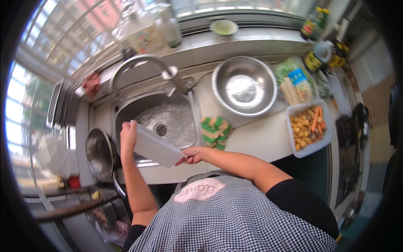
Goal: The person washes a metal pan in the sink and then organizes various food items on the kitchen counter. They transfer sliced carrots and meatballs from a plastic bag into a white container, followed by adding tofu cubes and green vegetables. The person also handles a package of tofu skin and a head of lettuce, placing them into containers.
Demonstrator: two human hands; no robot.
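Both hands grip a translucent white plastic container [154,145], tilted over the near left part of the steel sink [196,126]. My left hand [128,137] holds its far left end. At its near right corner, my right hand [192,155] has its fingers closed on the rim. The inside of the container faces away from me, so I cannot see what it holds. Above the basin arches a metal faucet [135,58]. Wet gleams show on the sink floor around the drain [161,128].
Right of the sink lies a green and tan striped cloth [215,132], with a stainless steel bowl [245,86] behind it. Farther right, a plastic tub [310,151] holds cut food beside bagged vegetables [296,82] and a gas stove [348,157]. A wok [100,154] leans at left.
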